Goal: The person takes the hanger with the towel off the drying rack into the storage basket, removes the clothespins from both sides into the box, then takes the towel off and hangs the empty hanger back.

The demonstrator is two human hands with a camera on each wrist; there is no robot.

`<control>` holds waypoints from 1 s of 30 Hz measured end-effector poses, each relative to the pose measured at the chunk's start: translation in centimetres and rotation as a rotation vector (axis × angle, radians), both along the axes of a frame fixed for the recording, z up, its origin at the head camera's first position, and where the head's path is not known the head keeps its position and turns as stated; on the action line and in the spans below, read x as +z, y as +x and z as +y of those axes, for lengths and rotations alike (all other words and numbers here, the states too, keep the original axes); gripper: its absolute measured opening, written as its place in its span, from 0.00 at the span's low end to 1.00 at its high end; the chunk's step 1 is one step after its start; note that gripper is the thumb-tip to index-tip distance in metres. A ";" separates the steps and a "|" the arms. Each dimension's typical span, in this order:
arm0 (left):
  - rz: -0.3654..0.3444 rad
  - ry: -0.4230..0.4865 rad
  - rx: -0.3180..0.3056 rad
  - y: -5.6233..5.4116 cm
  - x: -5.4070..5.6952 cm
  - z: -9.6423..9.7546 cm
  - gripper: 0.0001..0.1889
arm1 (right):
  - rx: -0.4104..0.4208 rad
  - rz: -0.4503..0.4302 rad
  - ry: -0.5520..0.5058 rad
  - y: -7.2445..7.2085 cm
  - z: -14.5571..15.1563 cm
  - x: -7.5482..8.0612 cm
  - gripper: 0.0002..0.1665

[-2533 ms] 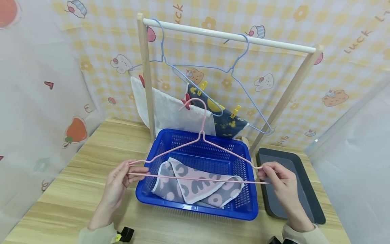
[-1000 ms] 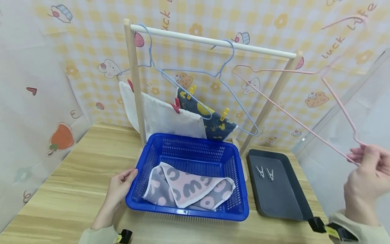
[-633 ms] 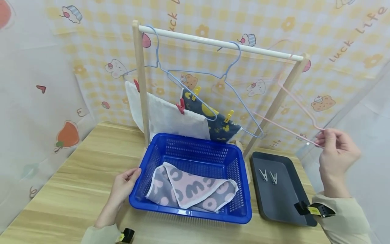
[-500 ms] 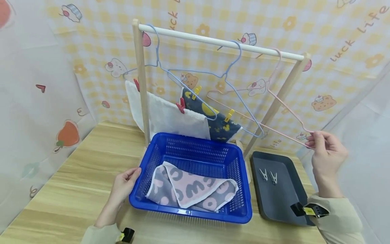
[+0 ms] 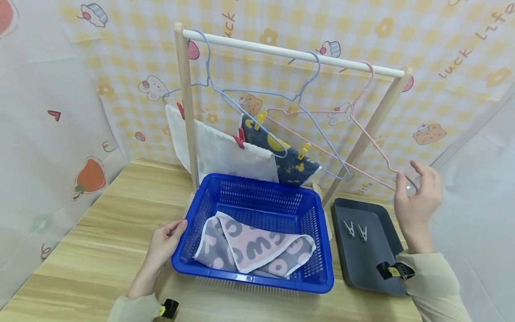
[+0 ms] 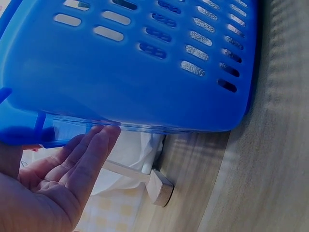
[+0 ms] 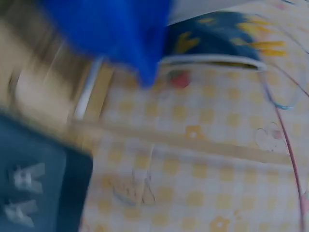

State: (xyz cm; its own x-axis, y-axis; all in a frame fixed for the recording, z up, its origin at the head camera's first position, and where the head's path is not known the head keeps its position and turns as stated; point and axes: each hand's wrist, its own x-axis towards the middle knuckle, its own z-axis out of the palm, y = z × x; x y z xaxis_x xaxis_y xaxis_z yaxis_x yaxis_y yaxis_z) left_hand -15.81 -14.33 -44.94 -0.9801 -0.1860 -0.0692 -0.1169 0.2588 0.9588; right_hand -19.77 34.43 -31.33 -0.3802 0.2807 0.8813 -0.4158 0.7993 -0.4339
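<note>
The pink clothes hanger hangs by its hook from the white rail, right of two blue hangers. My right hand is around the pink hanger's right end, thumb and fingers spread apart; in the blurred right wrist view the hanger shows without the hand. My left hand holds the left rim of the blue plastic basket, thumb over the rim; in the left wrist view its fingers lie outside below the rim. A folded pink-and-grey towel lies inside the basket.
A white cloth with red clothespins hangs from the left blue hanger, a dark patterned cloth with yellow clothespins from the other. Right of the basket, a dark grey tray holds two light clothespins. A wooden post supports the rail.
My right hand carried the pink hanger from above the basket to the right, hooked it on the rail, and its fingers have spread off it. My left hand moved from the hanger to the basket rim.
</note>
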 end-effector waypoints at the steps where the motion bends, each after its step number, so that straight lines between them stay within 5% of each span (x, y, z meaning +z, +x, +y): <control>1: 0.001 -0.002 0.001 0.0 0.0 0.0 0.18 | -0.016 0.052 0.073 -0.2 -0.5 0.0 0.15; 5: -0.002 -0.007 0.003 -0.1 0.0 0.0 0.18 | 0.103 0.073 0.245 -1.2 -3.0 0.5 0.19; 10: 0.000 -0.014 0.009 0.1 0.1 0.1 0.18 | 0.278 -0.137 0.248 -3.6 -6.4 2.2 0.19; 14: 0.000 -0.001 0.015 0.0 0.2 0.2 0.18 | 0.334 -0.323 0.196 -6.0 -8.9 3.3 0.16; 21: -0.001 0.030 0.033 -0.3 0.1 0.4 0.18 | 0.320 -0.457 -0.013 -8.7 -12.4 4.6 0.11; 30: -0.017 0.081 0.038 -0.2 0.1 0.0 0.18 | 0.572 -0.437 -0.425 -8.9 -14.1 6.2 0.10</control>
